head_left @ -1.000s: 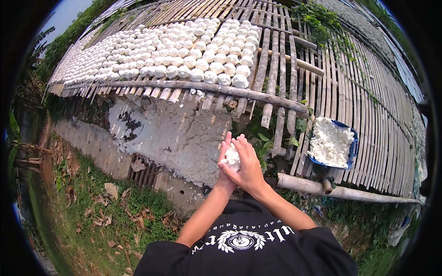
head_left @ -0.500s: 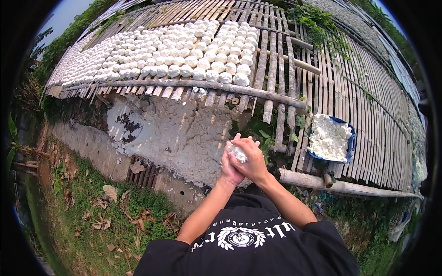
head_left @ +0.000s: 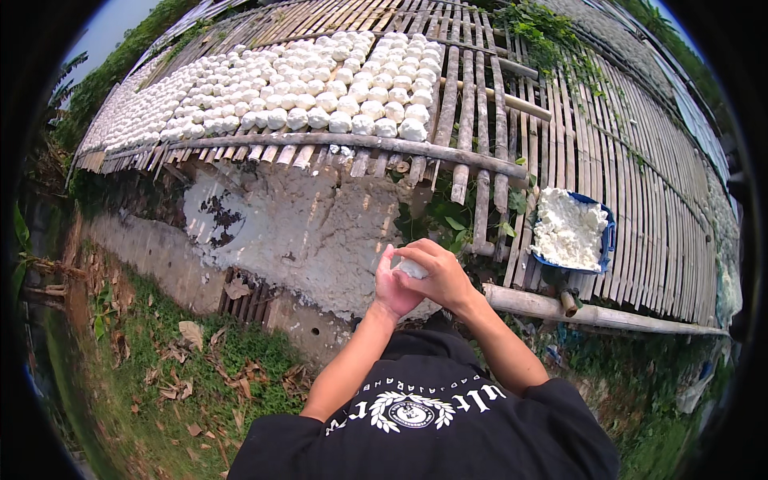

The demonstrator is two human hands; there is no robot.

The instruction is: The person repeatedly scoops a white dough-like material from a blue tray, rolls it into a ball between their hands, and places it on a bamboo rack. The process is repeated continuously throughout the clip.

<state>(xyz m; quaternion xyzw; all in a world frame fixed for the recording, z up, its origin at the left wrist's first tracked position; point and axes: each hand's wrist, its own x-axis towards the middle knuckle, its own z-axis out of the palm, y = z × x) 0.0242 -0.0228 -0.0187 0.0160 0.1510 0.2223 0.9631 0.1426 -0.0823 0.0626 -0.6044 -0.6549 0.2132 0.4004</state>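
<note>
My left hand (head_left: 394,290) and my right hand (head_left: 443,282) are cupped together at the centre, closed around a white lump (head_left: 412,269), which shows between the fingers of my right hand and is partly hidden. The right fingers arch over it from above, the left ones come up from the left side. A blue tub (head_left: 610,238) full of crumbly white paste (head_left: 566,227) sits on bamboo slats to the right of my hands. Many rounded white lumps (head_left: 347,106) lie in rows on the bamboo platform at the upper left.
Bamboo slat racks (head_left: 638,184) with creeping plants (head_left: 534,30) stretch up and right. A thick bamboo pole (head_left: 608,314) runs along the near edge. Below the rack are a paste-splattered concrete slab (head_left: 288,240), a dark grate (head_left: 238,298) and grass with dry leaves (head_left: 176,376).
My hands have tightened around the white lump and rotated, with the right fingers now more arched over it and less of it showing. The view has shifted slightly.
</note>
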